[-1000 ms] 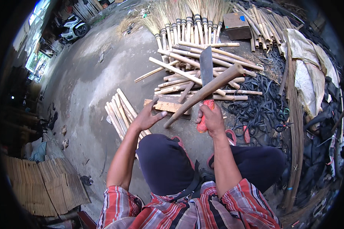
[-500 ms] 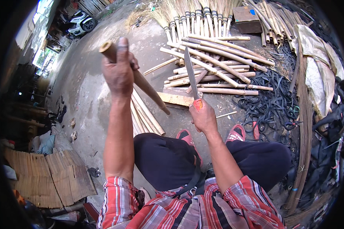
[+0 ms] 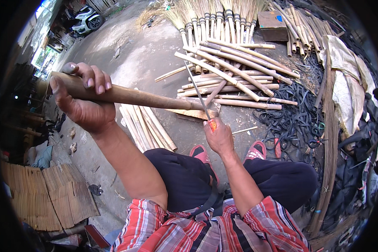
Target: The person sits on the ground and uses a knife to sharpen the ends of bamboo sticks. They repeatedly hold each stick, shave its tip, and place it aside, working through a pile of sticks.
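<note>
My left hand (image 3: 88,96) is closed round the thick near end of a brown bamboo pole (image 3: 143,101), raised at the left. The pole slants across to the right, its thin far end over a wooden block (image 3: 193,113) on the ground. In my right hand (image 3: 220,136) is a long knife (image 3: 197,90) with an orange-red handle, its blade pointing up and away. The blade crosses the pole's far end; whether they touch I cannot tell. A loose pile of bamboo poles (image 3: 239,73) lies just beyond, and several paler poles (image 3: 149,128) lie under my left arm.
Several straw brooms (image 3: 218,21) stand in a row at the back, beside a cardboard box (image 3: 273,25). Black rubber strips (image 3: 290,109) heap at the right, near a white sack (image 3: 348,80). A slatted mat (image 3: 50,195) lies at lower left; a motor scooter (image 3: 87,20) is parked far left.
My left hand has swung left and turned, bringing the pole from steeply tilted to nearly level, its far end now at the knife. The blade has tipped a little leftward.
</note>
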Demonstrator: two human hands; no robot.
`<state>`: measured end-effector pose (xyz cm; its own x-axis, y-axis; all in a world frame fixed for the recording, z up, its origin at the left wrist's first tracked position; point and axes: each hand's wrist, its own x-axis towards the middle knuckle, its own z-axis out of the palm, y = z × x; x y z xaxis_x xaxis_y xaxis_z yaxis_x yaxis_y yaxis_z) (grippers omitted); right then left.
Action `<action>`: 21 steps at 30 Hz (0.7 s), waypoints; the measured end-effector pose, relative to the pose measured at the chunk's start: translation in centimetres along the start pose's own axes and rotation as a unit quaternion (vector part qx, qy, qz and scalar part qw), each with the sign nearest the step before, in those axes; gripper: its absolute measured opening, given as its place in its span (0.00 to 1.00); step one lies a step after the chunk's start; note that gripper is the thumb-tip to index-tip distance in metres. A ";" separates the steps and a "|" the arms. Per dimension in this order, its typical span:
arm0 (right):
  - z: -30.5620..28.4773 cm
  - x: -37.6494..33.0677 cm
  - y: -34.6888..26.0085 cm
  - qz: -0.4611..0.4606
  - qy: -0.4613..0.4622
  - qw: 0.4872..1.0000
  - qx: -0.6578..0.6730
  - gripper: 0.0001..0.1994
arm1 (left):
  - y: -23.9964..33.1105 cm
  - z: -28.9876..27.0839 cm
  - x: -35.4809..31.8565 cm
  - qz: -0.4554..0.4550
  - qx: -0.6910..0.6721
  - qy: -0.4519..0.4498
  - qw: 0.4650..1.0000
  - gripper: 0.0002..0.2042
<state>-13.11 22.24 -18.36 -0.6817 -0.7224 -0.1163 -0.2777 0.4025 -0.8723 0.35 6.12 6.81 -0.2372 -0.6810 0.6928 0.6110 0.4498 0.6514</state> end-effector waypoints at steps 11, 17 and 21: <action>3.2 0.1 -1.8 -0.077 0.008 0.996 0.048 0.18 | -0.2 -1.4 0.1 0.008 0.032 0.001 0.999 0.21; 3.7 -0.2 -1.6 -0.085 0.007 0.995 0.045 0.15 | 0.4 -2.2 -0.6 0.004 0.034 -0.036 0.999 0.21; 4.0 -0.7 -1.5 -0.192 0.066 0.964 0.171 0.18 | 0.3 -3.0 -0.3 0.002 0.029 -0.015 0.999 0.22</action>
<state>-9.54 19.86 -18.89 -0.6590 -0.6948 0.2882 -0.3028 -0.1057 -0.9472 2.88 4.72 5.92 -0.2571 -0.6620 0.7041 0.5673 0.4864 0.6645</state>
